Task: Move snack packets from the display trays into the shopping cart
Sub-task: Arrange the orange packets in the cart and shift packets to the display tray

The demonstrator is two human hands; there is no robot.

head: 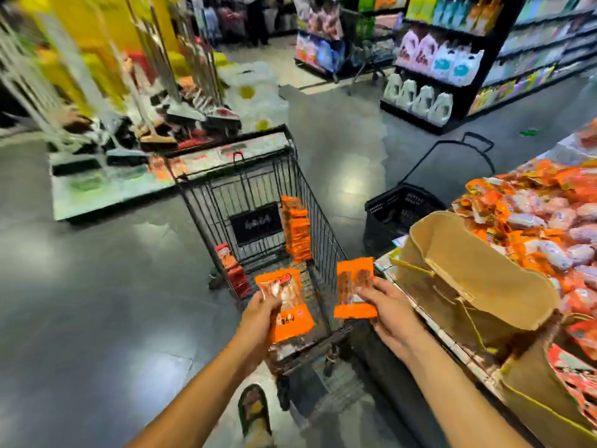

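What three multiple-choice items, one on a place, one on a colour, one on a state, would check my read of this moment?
1. Where does the black basket stand?
A. On the floor, right of the cart.
B. In the cart.
C. On a shelf.

2. What colour are the packets held by the left hand and right hand?
A. Blue.
B. Green.
C. Orange.

3. What is the left hand doing?
A. Hanging empty.
B. Holding a packet.
C. Gripping the cart handle.

Answers:
1 A, the basket sits on the floor beside the cart's right side.
2 C, the left packet and right packet are both orange.
3 B, its fingers curl round a packet above the cart.
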